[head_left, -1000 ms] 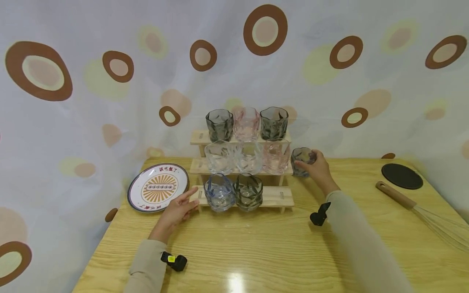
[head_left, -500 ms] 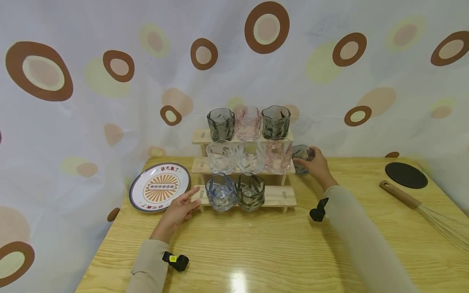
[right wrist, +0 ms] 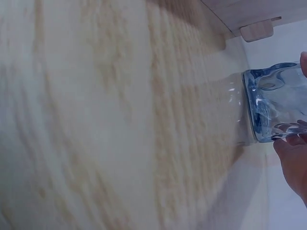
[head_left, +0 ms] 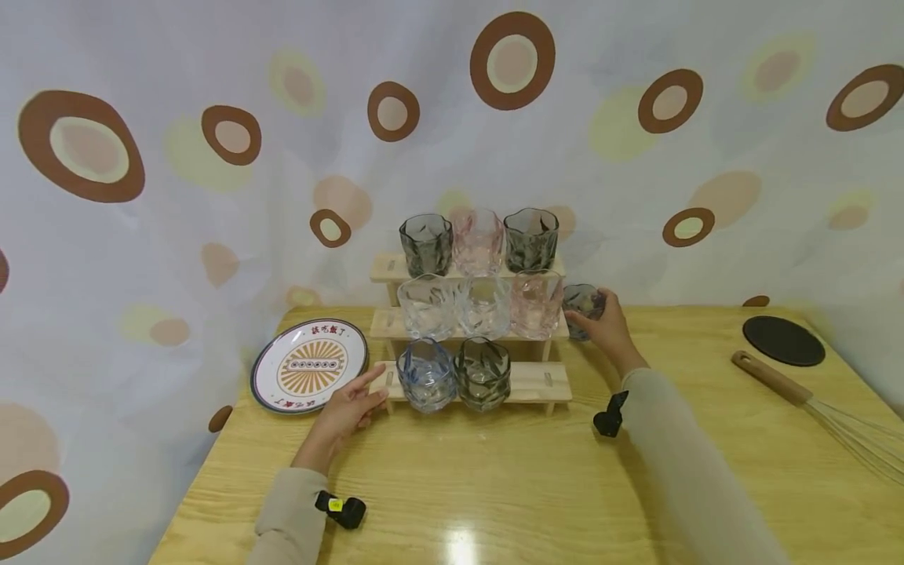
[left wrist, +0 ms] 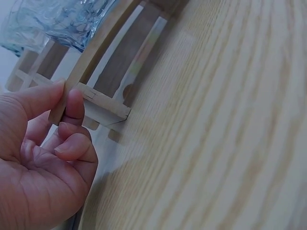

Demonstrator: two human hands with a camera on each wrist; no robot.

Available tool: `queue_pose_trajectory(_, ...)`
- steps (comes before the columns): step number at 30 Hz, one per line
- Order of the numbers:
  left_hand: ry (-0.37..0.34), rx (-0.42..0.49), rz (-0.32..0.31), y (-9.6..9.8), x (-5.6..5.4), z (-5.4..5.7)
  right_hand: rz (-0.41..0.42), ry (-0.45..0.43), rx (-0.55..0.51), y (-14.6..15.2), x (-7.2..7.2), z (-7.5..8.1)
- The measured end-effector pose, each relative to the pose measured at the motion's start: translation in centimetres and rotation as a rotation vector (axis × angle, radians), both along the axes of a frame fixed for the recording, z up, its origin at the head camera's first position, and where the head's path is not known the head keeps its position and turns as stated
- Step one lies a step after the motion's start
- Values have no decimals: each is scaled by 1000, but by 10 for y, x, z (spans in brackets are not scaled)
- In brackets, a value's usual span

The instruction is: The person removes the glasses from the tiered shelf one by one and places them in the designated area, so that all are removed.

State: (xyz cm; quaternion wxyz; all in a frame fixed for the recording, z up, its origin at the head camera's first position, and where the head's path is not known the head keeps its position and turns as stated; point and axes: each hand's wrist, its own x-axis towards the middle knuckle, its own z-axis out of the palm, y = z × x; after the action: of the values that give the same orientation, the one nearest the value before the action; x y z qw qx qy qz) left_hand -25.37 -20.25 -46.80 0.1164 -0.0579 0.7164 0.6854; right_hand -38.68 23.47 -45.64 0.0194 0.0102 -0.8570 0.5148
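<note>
Currently, both hands are occupied. Right hand [head_left: 609, 326]: thumb and fingers curl round a blue-grey, faceted glass tumbler [head_left: 581, 300] near the back edge of the wood-grained table [head_left: 459, 463], just beside the right end of a pale wooden three-tier stand [head_left: 530, 380]. Right wrist view gives a gap between tumbler and stand; cannot tell whether the base touches the table.

Left hand [head_left: 346, 412]: narrow pinch, with the left end of the stand's bottom plank between its digits.

Stand, top tier: smoke-grey glass tumbler [head_left: 426, 247], pale pink glass tumbler [head_left: 479, 245], second smoke-grey tumbler [head_left: 531, 243], filling most of the plank. Bottom tier: clear blue glass tumbler [head_left: 426, 377] towards the left end, olive-grey glass tumbler [head_left: 483, 377] beside it; plank surface shows from there to the right end.

Margins: round white plate with orange rays [head_left: 309, 366] lies between the stand and the table's left edge. Wood-grain surface separates the right hand from a wooden-handled wire whisk [head_left: 794, 390] by the table's right edge. Flat black disc [head_left: 784, 340] lies near the back right corner.
</note>
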Motion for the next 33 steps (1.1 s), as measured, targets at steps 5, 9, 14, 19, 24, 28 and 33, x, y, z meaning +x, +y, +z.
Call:
queue_pose_trajectory(5,10,6,0,1,0,-2,4,5,-4,1,2,-4)
queue_pose_trajectory(9,20,2,7,1,1,-3,0,-1,-10,0,2,-5)
queue_pose_trajectory(14,40,14,-7,1,0,-3,-6,7,-19,0,1,-5)
queue_pose_trajectory(19,40,3,-17,0,-1,-2,-12,5,-6,0,2,-4)
queue_pose_trajectory(24,52,-4,-31,0,-3,-1,-16,8,2,0,2,-3)
queue_pose_trajectory(28,42,-12,-33,0,-2,-1,-29,-3,11,-1,0,-2)
queue_pose_trajectory(33,41,-10,-37,-1,-1,-1,-52,-11,24,-2,2,1)
